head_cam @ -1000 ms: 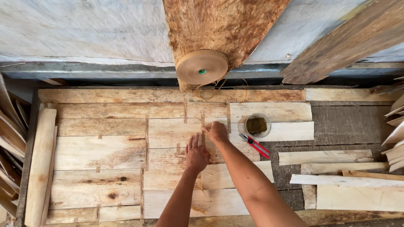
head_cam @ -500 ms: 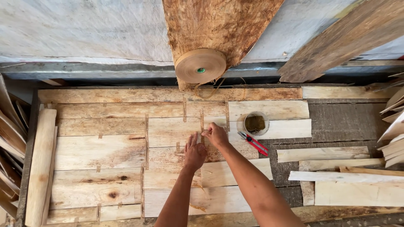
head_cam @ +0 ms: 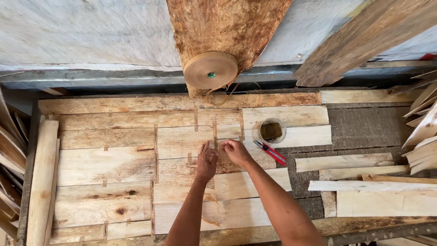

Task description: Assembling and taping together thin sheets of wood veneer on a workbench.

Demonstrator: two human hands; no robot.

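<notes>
I am looking down at a work table [head_cam: 364, 130] covered with thin veneer sheets [head_cam: 118, 168] laid edge to edge, joined here and there by short tabs of brown tape [head_cam: 190, 158]. My left hand [head_cam: 207, 161] is lying flat on the sheets near the middle, fingers extended and pressing down, grasping nothing. My right hand [head_cam: 236, 151] is sitting just beside it, to its right, fingers curled in a loose pinch at the seam [head_cam: 215, 136] between two sheets; I cannot tell whether anything is caught between the fingertips, as whatever may be there is too small to make out. Both hands are touching the wood, and the two are nearly meeting over the vertical seam. A large tape roll [head_cam: 210, 70] with a green core is hanging on a rough board [head_cam: 227, 23] above the far edge of the table, a loose loop of tape trailing below it. A round cup [head_cam: 271, 130] is standing on a pale sheet to the right of my right hand, and a red-handled cutter [head_cam: 271, 153] is lying just beside my right wrist, between it and the cup. Loose strips [head_cam: 350, 161] are lying on the right side of the table, well apart from my hands, and more offcuts [head_cam: 421, 127] are stacked at the far right edge. A long plank [head_cam: 43, 182] is lying along the left side.
</notes>
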